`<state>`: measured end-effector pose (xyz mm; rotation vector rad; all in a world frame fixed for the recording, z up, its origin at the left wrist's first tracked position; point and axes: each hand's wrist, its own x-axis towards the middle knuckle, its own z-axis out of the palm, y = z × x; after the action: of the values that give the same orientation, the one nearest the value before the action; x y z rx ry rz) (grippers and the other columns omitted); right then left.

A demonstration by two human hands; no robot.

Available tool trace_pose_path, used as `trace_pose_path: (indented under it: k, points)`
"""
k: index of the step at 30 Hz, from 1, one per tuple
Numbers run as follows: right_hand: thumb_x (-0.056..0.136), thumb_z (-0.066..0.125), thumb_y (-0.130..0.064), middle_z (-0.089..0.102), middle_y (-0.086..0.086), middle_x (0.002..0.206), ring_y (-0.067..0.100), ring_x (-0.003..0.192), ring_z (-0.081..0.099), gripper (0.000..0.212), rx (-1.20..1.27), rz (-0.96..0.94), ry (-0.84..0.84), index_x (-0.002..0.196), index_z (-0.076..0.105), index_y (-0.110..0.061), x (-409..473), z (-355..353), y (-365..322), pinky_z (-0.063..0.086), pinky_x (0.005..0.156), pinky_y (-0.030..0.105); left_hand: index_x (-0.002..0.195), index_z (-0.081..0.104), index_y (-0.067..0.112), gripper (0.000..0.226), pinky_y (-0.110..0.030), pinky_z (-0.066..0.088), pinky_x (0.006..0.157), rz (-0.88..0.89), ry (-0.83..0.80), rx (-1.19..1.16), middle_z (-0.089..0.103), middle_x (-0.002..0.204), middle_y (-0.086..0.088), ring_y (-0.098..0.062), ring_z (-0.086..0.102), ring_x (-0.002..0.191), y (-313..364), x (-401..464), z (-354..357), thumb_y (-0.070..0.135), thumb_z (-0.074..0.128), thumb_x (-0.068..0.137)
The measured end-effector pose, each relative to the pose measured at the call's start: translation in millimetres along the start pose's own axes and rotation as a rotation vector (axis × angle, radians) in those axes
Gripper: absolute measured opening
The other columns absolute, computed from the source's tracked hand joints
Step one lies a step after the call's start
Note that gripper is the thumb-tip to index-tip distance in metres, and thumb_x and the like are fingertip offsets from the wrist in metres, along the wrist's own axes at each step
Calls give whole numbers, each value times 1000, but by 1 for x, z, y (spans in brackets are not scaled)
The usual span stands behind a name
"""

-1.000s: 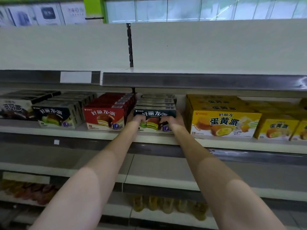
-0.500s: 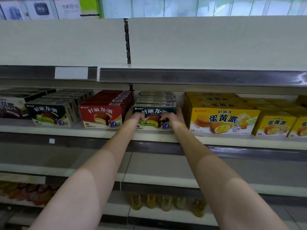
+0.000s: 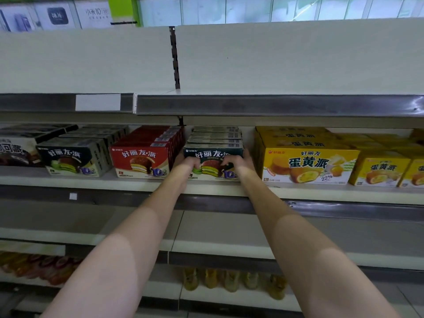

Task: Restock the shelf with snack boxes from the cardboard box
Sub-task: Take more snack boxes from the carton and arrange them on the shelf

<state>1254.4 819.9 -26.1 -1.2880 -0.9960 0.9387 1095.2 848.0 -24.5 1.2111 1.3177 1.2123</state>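
On shelf (image 3: 206,188): dark snack box (image 3: 213,154) upright, long axis sideways; left hand (image 3: 187,162), right hand (image 3: 238,162) curled round its front.

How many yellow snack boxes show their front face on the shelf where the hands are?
3. The large yellow box stands just right of the hands; a smaller yellow box is beside it; a third is cut by the right edge. More stand behind, partly hidden.

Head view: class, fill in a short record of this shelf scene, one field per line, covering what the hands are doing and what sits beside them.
Held item: dark green snack box, front of its row
Left hand: grips the box's left end
Right hand: grips the box's right end
Left neighbour: red boxes
Right neighbour: yellow boxes
Support: middle shelf
Cardboard box: not in view
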Motion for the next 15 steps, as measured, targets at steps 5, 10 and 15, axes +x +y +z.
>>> trace_pose_path:
  k: [5, 10, 15]
  points:
    - [78, 61, 7, 62, 4, 119, 24, 111, 54, 63, 12, 8, -8, 137, 50, -15, 2, -1, 2, 42, 93, 33, 132, 56, 15, 69, -32, 42, 87, 7, -13, -20, 62, 115, -4, -27, 53, 109, -3, 4, 0, -9, 54, 68]
    - [82, 56, 7, 58, 1, 117, 19, 108, 50, 64, 22, 22, 4, 140, 48, -18, -3, 0, -1, 38, 90, 31, 132, 57, 18, 72, -38, 45, 94, -1, -12, -21, 64, 119, -5, -30, 54, 113, -3, 3, 0, -7, 55, 64]
    - [76, 63, -2, 64, 4, 117, 26, 108, 57, 61, -58, 89, 25, 134, 53, -20, -7, 3, -7, 47, 99, 40, 139, 53, 16, 71, -33, 43, 91, -21, 24, 31, 60, 129, -9, -28, 52, 112, 4, -3, 1, -8, 55, 72]
